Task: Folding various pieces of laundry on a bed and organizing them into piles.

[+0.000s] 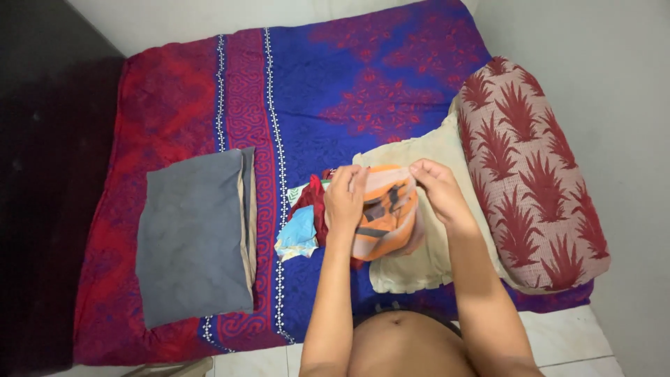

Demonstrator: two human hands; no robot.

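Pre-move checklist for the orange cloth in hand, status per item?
1. Left hand grips the top edge of the orange garment: ok.
2. Right hand grips the same edge: ok.
3. Garment spread flat: not ok, it hangs bunched.
4. Folded grey stack lies squared on the bedsheet: ok.
5. Small clothes pile kept apart from the grey stack: ok.
6. What lies under the garment: cannot tell.

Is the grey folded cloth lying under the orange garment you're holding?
No, the grey folded cloth lies apart on the bed's left side, while both hands hold the orange garment above the beige cloth.
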